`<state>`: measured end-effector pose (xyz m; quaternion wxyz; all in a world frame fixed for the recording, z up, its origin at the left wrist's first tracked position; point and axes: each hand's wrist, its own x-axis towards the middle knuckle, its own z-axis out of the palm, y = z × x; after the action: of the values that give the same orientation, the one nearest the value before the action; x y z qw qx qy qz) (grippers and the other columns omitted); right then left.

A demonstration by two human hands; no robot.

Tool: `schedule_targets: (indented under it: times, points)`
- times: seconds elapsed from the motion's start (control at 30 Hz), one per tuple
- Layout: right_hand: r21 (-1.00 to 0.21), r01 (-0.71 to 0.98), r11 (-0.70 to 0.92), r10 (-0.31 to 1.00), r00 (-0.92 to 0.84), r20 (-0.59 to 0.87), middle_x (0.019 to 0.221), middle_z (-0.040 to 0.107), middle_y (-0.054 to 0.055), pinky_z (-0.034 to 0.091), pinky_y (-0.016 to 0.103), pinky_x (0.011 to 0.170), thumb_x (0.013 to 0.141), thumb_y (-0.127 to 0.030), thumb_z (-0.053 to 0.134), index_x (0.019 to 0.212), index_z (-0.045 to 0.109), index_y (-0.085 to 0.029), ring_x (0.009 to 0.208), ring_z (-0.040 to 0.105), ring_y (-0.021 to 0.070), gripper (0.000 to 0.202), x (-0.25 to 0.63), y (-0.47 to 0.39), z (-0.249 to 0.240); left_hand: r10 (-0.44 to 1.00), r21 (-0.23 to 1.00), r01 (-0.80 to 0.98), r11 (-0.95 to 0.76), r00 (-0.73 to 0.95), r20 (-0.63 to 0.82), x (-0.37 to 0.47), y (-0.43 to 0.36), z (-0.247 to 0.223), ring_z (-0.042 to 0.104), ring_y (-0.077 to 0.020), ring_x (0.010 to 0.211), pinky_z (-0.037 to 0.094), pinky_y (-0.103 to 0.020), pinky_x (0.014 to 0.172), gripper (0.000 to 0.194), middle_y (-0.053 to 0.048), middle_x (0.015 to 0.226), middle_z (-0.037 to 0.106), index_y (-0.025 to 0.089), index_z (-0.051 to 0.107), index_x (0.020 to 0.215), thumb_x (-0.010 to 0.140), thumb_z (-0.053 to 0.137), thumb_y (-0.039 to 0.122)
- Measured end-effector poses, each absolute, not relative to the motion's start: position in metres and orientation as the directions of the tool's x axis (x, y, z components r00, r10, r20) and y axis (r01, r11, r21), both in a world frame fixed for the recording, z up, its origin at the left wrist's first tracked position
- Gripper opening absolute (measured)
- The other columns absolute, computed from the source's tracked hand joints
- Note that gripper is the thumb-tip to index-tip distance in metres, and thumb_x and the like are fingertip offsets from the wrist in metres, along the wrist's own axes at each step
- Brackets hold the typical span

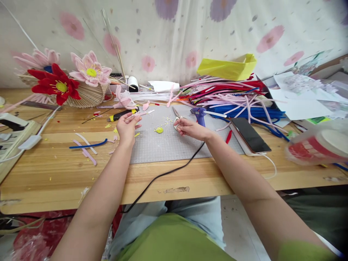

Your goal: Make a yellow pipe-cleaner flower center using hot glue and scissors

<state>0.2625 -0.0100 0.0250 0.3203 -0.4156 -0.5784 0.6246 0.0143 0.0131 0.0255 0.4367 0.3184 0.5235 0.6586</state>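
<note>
My left hand [128, 127] pinches a thin pink strip [144, 113] over the left edge of the grey cutting mat [152, 154]. On the mat's right half, the fingers of my right hand [187, 128] are closed at the handles of the scissors [177, 113], whose blades point up and left. Between my hands lie a small yellow disc [158, 130] and several thin pale stamens [168, 120]. A yellow and black tool [119, 115] rests just behind my left hand. The purple glue gun [199, 115] is right behind my right hand.
Fuzzy flowers [61, 87] stand at the back left. Bundles of fuzzy stems [231, 94] lie at the back right, near a phone [250, 135] and a wrapped tub [318, 145]. A black cable [163, 173] crosses the front edge. Short stems [88, 146] lie left.
</note>
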Motion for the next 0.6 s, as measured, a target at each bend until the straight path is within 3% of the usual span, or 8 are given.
schedule_targets:
  times: [0.17, 0.4, 0.6]
  points:
    - [-0.987, 0.007, -0.16, 0.844, -0.518, -0.141, 0.071, 0.056, -0.003, 0.043, 0.02, 0.058, 0.069, -0.014, 0.064, 0.088, 0.058, -0.016, 0.064, 0.053, 0.0065, 0.02, 0.2641, -0.0114, 0.0277, 0.917, 0.97, -0.23, -0.073, -0.398, -0.025, 0.0178, 0.0126, 0.0223, 0.069, -0.0153, 0.071, 0.05, -0.019, 0.053, 0.032, -0.003, 0.078, 0.069, 0.016, 0.054, 0.091, 0.064, 0.071, 0.011]
    - [-0.98, 0.022, -0.199, 0.87, -0.456, -0.187, 0.071, 0.067, 0.002, 0.051, 0.024, 0.064, 0.058, -0.025, 0.08, 0.08, 0.067, -0.012, 0.066, 0.063, 0.0104, 0.029, 0.2664, -0.0103, 0.0293, 0.919, 0.968, -0.236, -0.089, -0.394, -0.011, 0.0166, 0.0134, 0.0224, 0.068, -0.0147, 0.069, 0.05, -0.019, 0.05, 0.031, -0.001, 0.073, 0.067, 0.016, 0.054, 0.089, 0.064, 0.071, 0.01]
    - [-0.977, -0.023, -0.213, 0.873, -0.453, -0.18, 0.074, 0.069, 0.001, 0.055, 0.026, 0.069, 0.053, -0.017, 0.079, 0.079, 0.067, -0.013, 0.067, 0.065, 0.0108, 0.028, 0.2627, -0.011, 0.0325, 0.917, 0.967, -0.243, -0.082, -0.399, -0.022, 0.0165, 0.0133, 0.0242, 0.069, -0.015, 0.07, 0.05, -0.02, 0.052, 0.03, -0.002, 0.074, 0.068, 0.015, 0.054, 0.089, 0.065, 0.07, 0.008]
